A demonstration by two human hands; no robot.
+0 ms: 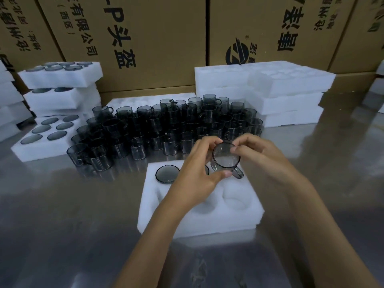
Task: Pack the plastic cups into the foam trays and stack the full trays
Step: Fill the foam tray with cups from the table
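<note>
— What is held above the foam tray [199, 223]?

— A smoky plastic cup [226, 161] is gripped over the tray's far side, tilted so that its mouth is turned toward the camera. It is clasped by the left hand [199, 169], thumb under the rim and fingers [209, 140] curled over the far wall. The upper rim is pinched by the right hand [252, 151]. The cup's handle is seen at its lower right, just above the foam.

— How is the tray filled?

— One seated cup [167, 173] is seen in the far-left pocket. A second dark rim is glimpsed behind the left hand, but most of it is hidden. Two near pockets are shown bare; the left one is partly covered by the left forearm.

— And beyond the tray?

— A crowd of loose cups [166, 127] is stood on the steel tabletop [62, 204] behind the tray; their number cannot be made out, since they overlap and darken one another. Left of that crowd, filled trays [60, 80] are piled, cut off at the frame edge. Right of it, a pile of white trays [270, 90] is stacked, whose pockets are too washed out to be judged. Printed cardboard cartons [155, 38] are stood behind everything, cropped at the top.
</note>
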